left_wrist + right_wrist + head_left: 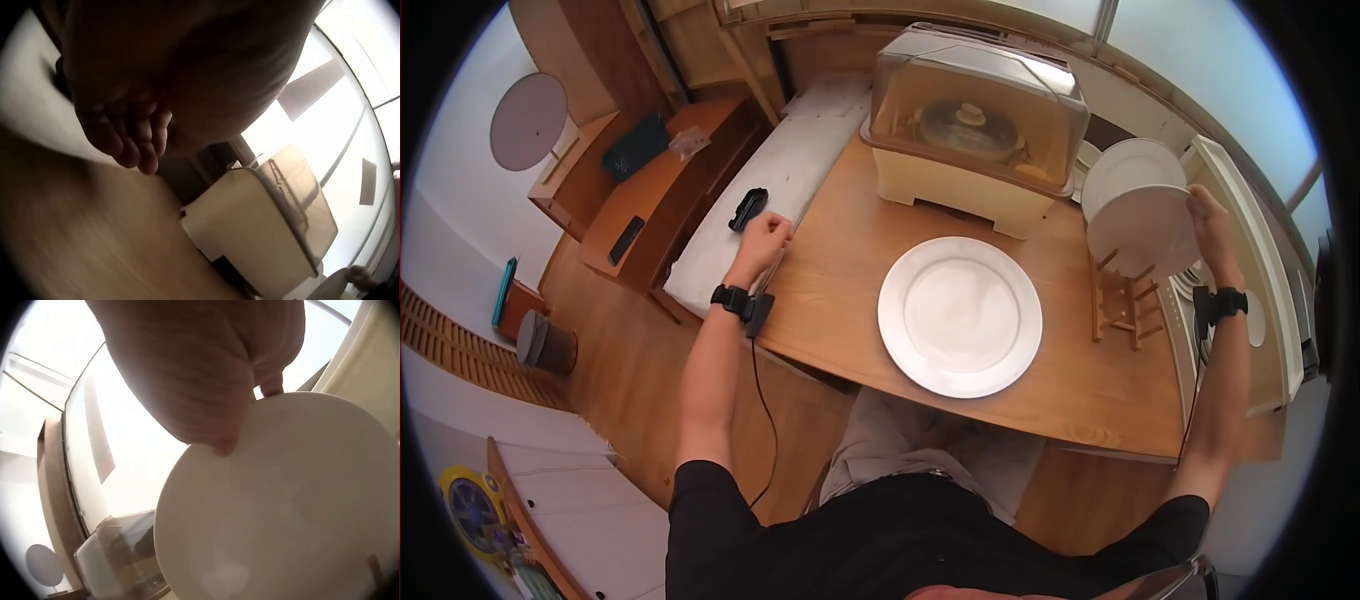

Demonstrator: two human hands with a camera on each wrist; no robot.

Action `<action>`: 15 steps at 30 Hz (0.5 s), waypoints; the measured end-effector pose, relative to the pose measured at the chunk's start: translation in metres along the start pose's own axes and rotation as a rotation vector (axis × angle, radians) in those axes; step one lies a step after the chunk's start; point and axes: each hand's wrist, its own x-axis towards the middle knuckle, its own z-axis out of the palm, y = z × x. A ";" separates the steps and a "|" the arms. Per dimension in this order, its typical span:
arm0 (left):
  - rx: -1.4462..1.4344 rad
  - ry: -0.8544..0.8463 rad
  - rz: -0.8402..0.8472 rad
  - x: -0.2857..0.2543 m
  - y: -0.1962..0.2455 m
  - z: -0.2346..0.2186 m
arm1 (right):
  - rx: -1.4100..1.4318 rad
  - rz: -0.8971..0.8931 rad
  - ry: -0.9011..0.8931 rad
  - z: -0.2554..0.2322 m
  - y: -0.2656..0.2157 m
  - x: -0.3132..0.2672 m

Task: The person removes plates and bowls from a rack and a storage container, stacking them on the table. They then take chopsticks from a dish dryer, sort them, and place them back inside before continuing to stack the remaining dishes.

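My right hand (1214,235) pinches the rim of a white plate (1140,232), thumb on its face. The plate stands tilted on edge over a small wooden plate rack (1124,308), whose pegs show in front of its lower part. In the right wrist view the plate (269,506) fills much of the picture, with the hand (212,369) at its upper rim. A large white plate (960,315) lies flat on the wooden table (840,270). My left hand (764,246) hovers by the table's left edge, fingers loosely curled, holding nothing; its fingers (128,140) show bent.
A cream dish box (960,190) with a clear lid stands at the table's back, a lidded pot inside. Behind the held plate is another white plate (1138,160). A cream tray (1268,290) with dishes flanks the right side. A black object (749,208) lies on the white bench.
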 end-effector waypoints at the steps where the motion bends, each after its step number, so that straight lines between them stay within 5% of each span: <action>1: 0.110 0.074 0.025 0.004 -0.005 -0.008 | -0.004 0.013 0.021 0.006 0.003 0.002; 6: 0.604 0.334 0.044 0.020 -0.017 -0.043 | -0.117 -0.013 0.104 0.025 0.022 0.007; 9: 0.804 0.363 -0.088 0.025 -0.036 -0.048 | -0.179 0.015 0.119 0.031 0.033 0.008; 15: 0.759 0.230 -0.233 0.035 -0.045 -0.046 | -0.173 0.102 0.138 0.045 0.066 0.006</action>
